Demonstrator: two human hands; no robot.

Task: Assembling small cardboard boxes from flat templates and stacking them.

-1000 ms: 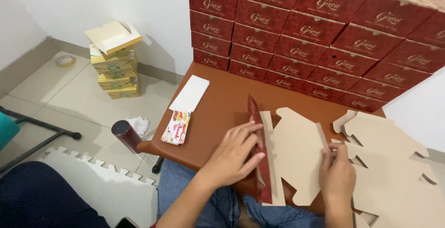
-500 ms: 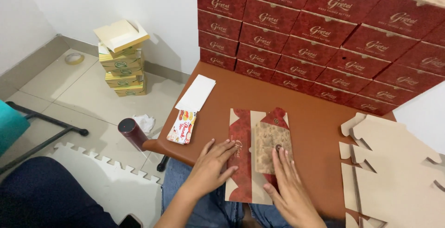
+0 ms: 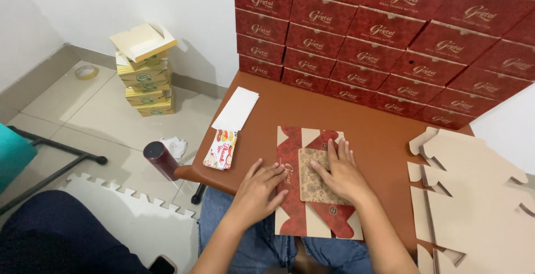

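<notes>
Flat box blank (image 3: 312, 185): printed card, red with a kraft-brown patterned panel, matt. Table (image 3: 379, 129) beneath it: smooth brown, slight sheen (laminate, apparently). Right of blank, unprinted cardboard blanks (image 3: 473, 196), dull.

Both forearms were bare to the frame edge; no sleeves, watch or rings were visible. The left hand (image 3: 259, 191) and right hand (image 3: 341, 172) had short, unpainted nails. Blue denim jeans (image 3: 253, 239) covered the lap below the table edge, faded at the thighs.
</notes>
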